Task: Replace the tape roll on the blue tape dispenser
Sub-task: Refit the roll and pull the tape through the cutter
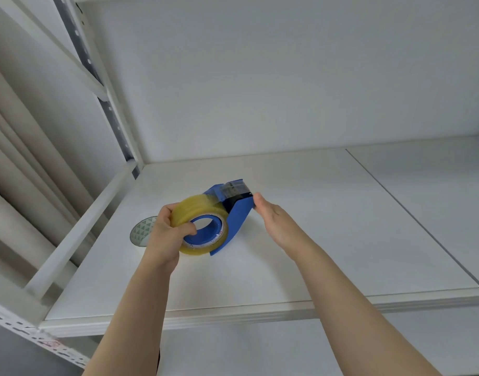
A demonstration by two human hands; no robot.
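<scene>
A blue tape dispenser (239, 215) stands on the white shelf board (328, 240). A yellowish clear tape roll (195, 210) sits on its blue hub. My left hand (165, 234) grips the roll, thumb at the hub and fingers curled over the rim. A strip of tape runs from the roll up to the dispenser's front end. My right hand (276, 221) lies with fingers straight against the dispenser's right side, fingertips by the front end. Behind my left hand lies a second roll (140, 232) with a green triangle-patterned core, partly hidden.
The shelf board has a seam (412, 213) running front to back on the right. A white wall stands behind it. White metal rack posts and rails (108, 104) rise at the left, with a curtain beyond them.
</scene>
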